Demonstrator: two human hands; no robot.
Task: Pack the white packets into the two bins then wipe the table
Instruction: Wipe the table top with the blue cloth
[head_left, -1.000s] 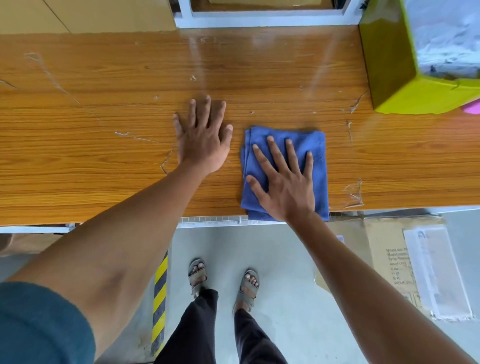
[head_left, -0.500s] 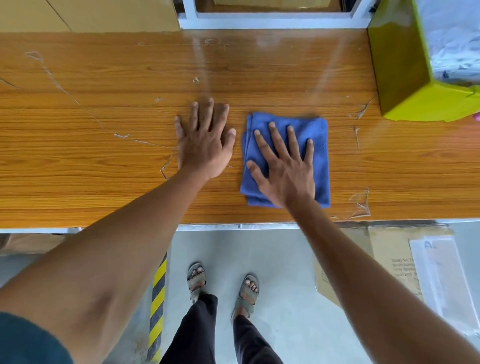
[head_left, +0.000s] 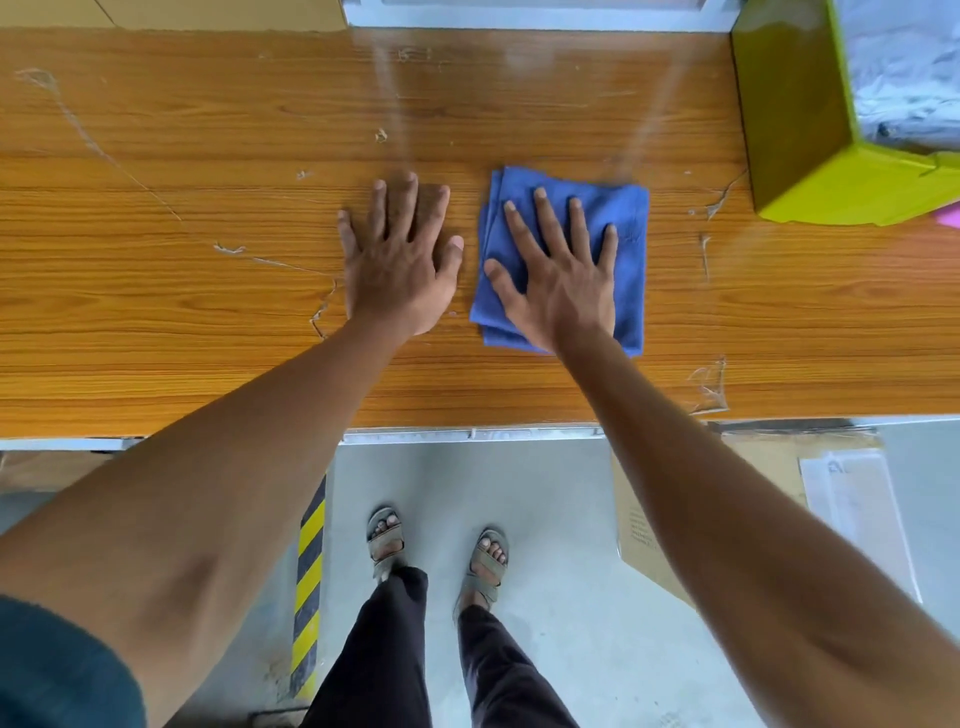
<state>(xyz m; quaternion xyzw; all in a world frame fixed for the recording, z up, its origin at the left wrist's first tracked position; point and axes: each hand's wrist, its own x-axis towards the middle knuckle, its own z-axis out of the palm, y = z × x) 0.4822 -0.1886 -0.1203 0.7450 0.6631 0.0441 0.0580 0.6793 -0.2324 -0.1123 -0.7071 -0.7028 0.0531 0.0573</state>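
Head view: we see the right hand (head_left: 563, 283) pressed flat, fingers straight and spread, on a folded blue cloth (head_left: 626, 249) lying on the wooden tabletop (head_left: 156, 312). Just left of the cloth, the left hand (head_left: 400, 265) rests flat on bare wood, fingers straight, holding nothing. Right of the cloth and farther back stands a green bin (head_left: 810, 150) with white packets (head_left: 904, 73) showing inside; a second bin is not in view. We judge packing finished and wiping under way. The cloth sits directly under the right hand, its longer side running away from us, so that hand is placed to push it. Scraps and scuffs mark the wood on both sides of the cloth.
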